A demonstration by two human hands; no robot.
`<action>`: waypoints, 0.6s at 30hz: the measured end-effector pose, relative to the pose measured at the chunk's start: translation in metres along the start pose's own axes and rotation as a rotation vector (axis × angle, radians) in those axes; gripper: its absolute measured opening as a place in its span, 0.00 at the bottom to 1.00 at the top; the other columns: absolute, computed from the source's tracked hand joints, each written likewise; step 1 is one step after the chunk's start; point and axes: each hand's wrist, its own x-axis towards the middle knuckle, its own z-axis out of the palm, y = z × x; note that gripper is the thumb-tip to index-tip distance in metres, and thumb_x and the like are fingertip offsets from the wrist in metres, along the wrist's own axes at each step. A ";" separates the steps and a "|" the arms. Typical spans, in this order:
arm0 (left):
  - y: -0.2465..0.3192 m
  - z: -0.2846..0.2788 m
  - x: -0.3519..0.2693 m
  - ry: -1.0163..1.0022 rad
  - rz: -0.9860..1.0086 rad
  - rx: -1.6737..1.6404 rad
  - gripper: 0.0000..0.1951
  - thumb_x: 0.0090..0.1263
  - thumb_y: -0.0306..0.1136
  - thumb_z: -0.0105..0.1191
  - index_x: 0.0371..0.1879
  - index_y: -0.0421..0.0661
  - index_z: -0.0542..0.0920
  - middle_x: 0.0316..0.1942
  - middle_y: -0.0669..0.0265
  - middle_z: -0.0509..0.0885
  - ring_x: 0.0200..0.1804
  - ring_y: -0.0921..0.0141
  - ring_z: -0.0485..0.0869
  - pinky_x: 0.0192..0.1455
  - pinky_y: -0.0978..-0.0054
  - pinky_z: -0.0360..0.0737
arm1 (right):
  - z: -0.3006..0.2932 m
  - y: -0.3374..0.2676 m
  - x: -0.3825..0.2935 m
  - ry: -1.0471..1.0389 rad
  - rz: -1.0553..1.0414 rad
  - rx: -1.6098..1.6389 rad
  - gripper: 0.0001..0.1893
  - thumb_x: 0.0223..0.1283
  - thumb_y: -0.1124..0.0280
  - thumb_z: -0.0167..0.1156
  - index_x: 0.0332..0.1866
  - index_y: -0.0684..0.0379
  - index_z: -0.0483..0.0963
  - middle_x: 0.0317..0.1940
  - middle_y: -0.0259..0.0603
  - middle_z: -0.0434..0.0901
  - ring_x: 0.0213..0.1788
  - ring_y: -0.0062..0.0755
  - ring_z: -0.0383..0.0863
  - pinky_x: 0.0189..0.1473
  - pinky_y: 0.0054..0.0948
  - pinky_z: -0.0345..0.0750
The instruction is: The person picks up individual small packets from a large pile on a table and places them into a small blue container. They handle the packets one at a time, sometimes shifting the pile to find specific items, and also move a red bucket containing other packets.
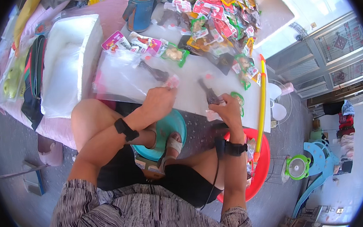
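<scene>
My left hand (159, 104) pinches the labelled end of a clear packet with dark brown food (154, 70) over the white tabletop (189, 95). In my right hand (230, 109) is a second dark vacuum-sealed food packet (210, 95), held near the table's front edge. Clear plastic bags (117, 75) lie flat to the left of the left-hand packet. Behind them are a purple-and-white printed packet (115, 41) and another printed packet (145, 42). A green-edged packet with pale food (174, 54) lies close by. Beside my right hand rests another green-edged packet (238, 101), partly hidden.
Mixed food packets (218, 17) heap out of a white foam box (275, 7). Another foam box (68, 61) stands left, near a blue bottle carrier (141, 14). A yellow pole (260, 107) edges the table's right. Below are a red tub (264, 174) and a teal basin (180, 126).
</scene>
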 end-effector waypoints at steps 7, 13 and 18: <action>0.006 -0.009 0.005 0.204 -0.025 -0.062 0.04 0.50 0.24 0.52 0.19 0.41 0.71 0.17 0.57 0.74 0.21 0.55 0.75 0.21 0.60 0.69 | -0.014 0.006 -0.011 -0.099 -0.135 0.571 0.09 0.43 0.76 0.64 0.31 0.64 0.75 0.22 0.32 0.77 0.23 0.17 0.73 0.28 0.18 0.70; 0.006 -0.012 0.008 0.297 -0.034 -0.122 0.04 0.50 0.22 0.51 0.18 0.41 0.70 0.15 0.56 0.73 0.19 0.55 0.73 0.20 0.61 0.68 | -0.021 0.019 -0.013 -0.324 -0.050 0.874 0.08 0.44 0.79 0.63 0.32 0.65 0.75 0.24 0.32 0.77 0.25 0.16 0.74 0.29 0.16 0.69; 0.010 -0.017 0.008 0.300 -0.021 -0.124 0.04 0.50 0.23 0.51 0.21 0.41 0.70 0.16 0.57 0.73 0.20 0.56 0.74 0.20 0.61 0.69 | -0.007 0.013 -0.009 -0.387 -0.023 0.767 0.09 0.44 0.80 0.64 0.32 0.65 0.75 0.24 0.31 0.77 0.25 0.16 0.74 0.31 0.15 0.70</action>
